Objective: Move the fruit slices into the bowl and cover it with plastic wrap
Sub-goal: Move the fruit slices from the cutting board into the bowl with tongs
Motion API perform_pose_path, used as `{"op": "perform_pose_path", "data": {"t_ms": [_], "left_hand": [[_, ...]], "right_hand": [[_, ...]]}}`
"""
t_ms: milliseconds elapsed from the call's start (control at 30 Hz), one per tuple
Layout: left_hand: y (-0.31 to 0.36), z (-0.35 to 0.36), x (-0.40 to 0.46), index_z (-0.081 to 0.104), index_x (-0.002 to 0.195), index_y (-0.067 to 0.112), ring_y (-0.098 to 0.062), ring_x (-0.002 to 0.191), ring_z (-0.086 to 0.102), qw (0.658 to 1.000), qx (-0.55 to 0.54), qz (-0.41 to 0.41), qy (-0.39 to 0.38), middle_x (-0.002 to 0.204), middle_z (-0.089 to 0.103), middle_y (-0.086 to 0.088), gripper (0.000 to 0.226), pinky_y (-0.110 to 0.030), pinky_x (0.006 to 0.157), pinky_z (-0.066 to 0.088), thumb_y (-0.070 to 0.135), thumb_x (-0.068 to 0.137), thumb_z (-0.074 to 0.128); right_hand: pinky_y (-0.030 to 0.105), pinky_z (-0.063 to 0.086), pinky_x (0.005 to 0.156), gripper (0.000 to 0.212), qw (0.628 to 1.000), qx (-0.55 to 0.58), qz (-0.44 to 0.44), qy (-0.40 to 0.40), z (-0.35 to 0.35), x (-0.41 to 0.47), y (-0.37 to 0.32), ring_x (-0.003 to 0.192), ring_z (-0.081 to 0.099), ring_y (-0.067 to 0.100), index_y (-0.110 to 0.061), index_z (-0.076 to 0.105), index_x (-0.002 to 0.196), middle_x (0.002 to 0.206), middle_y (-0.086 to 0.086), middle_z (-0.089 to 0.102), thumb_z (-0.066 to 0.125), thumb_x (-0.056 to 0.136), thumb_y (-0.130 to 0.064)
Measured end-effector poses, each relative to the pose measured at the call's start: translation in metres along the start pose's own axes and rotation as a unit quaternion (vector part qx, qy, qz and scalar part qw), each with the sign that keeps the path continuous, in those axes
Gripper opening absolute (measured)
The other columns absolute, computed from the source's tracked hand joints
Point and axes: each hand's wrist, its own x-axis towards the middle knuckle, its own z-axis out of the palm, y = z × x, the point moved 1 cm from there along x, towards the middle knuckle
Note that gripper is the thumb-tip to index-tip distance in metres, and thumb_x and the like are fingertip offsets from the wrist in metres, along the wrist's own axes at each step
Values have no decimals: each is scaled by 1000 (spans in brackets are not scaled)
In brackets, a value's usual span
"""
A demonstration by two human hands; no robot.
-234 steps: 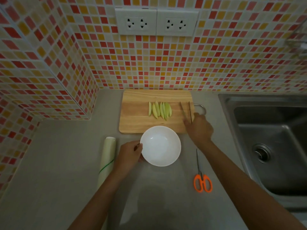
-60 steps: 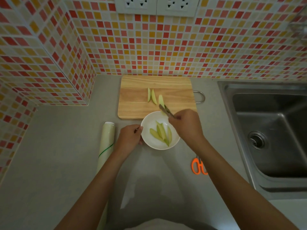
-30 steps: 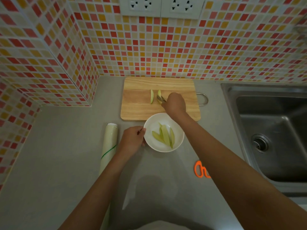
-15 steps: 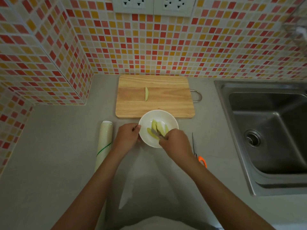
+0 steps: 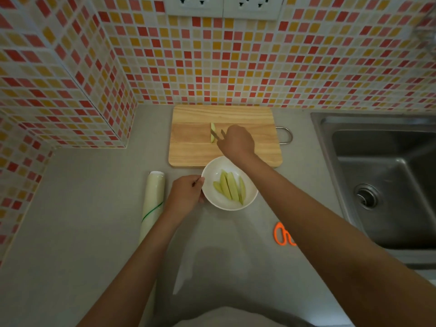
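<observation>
Head view: tongs point(image 5: 217, 134) in right hand point(image 5: 236, 142) straddle last slice point(image 5: 212, 135).

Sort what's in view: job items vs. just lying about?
Job: last fruit slice on cutting board; tongs in right hand; bowl of slices, steadied by left hand; plastic wrap roll.
Lying about: scissors; sink; wall sockets.
</observation>
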Motion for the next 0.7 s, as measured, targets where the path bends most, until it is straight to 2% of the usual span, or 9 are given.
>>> {"op": "perform_pose_path", "data": {"t_ms": [67, 133, 267, 333, 367, 467, 567, 633, 700], "left_hand": [[0, 0, 0, 69, 76, 6, -25, 62, 68, 1000, 2, 1, 0, 65, 71, -14, 35, -40, 77, 56, 21, 97, 45], [0, 0, -1, 70, 78, 8, -23, 61, 68, 1000, 4, -1, -2, 66, 71, -11, 34, -39, 77, 57, 22, 97, 45], [1, -1, -1, 71, 80, 9, -20, 60, 69, 1000, 3, -4, -3, 65, 71, -8, 33, -38, 76, 57, 22, 97, 45], [1, -1, -2, 70, 78, 9, -21, 61, 68, 1000, 6, -5, -2, 65, 71, -9, 34, -36, 76, 56, 22, 97, 45], [2, -1, -2, 70, 78, 10, -21, 60, 68, 1000, 6, -6, -2, 65, 71, -9, 34, -35, 75, 56, 21, 97, 45], [4, -1, -2, 71, 80, 9, -18, 58, 67, 1000, 5, -7, -4, 63, 70, -7, 33, -33, 74, 54, 20, 97, 45], [4, -1, -3, 71, 80, 7, -18, 58, 66, 1000, 16, -3, -2, 61, 68, -5, 34, -32, 73, 53, 19, 98, 45], [5, -1, -3, 71, 82, 6, -18, 59, 67, 1000, 12, -5, -1, 63, 69, -5, 34, -33, 73, 53, 19, 98, 44], [5, -1, -4, 71, 80, 7, -15, 57, 65, 1000, 12, -4, 1, 63, 68, -3, 34, -33, 73, 53, 18, 98, 44]], "right_hand": [[28, 35, 53, 24, 1000, -23, -4, -2, 12, 8, -5, 75, 60, 27, -11, 46, 62, 68, 0, 53, 59, 83, -12], [29, 38, 57, 5, 999, -50, -6, 4, 18, 12, -8, 83, 65, 28, -9, 61, 80, 87, 6, 67, 57, 83, -8], [30, 40, 61, 15, 998, -62, -4, 9, 20, 15, -7, 88, 66, 30, -4, 66, 92, 97, 12, 69, 55, 83, 2], [30, 39, 57, 10, 999, -36, -6, 11, 14, 13, -3, 82, 64, 30, -3, 64, 84, 88, 11, 67, 54, 84, 0], [28, 37, 52, 13, 1000, -14, -4, 17, 9, 10, 0, 73, 61, 28, -5, 59, 73, 76, 9, 62, 55, 85, -2], [25, 21, 41, 40, 996, 77, 10, 37, -9, -14, 11, 44, 37, 16, -14, 37, 48, 48, 0, 36, 58, 82, -7], [25, 18, 41, 47, 991, 125, 6, 39, -21, -63, 25, 37, 28, 11, -16, 34, 41, 40, -3, 29, 61, 79, -12], [25, 23, 43, 42, 993, 115, 1, 28, -21, -96, 38, 39, 34, 14, -12, 42, 41, 39, -1, 34, 62, 78, -15], [25, 33, 48, 29, 996, 85, 9, 7, -14, -121, 50, 47, 49, 21, -5, 60, 54, 47, 4, 47, 61, 79, -18]]}}
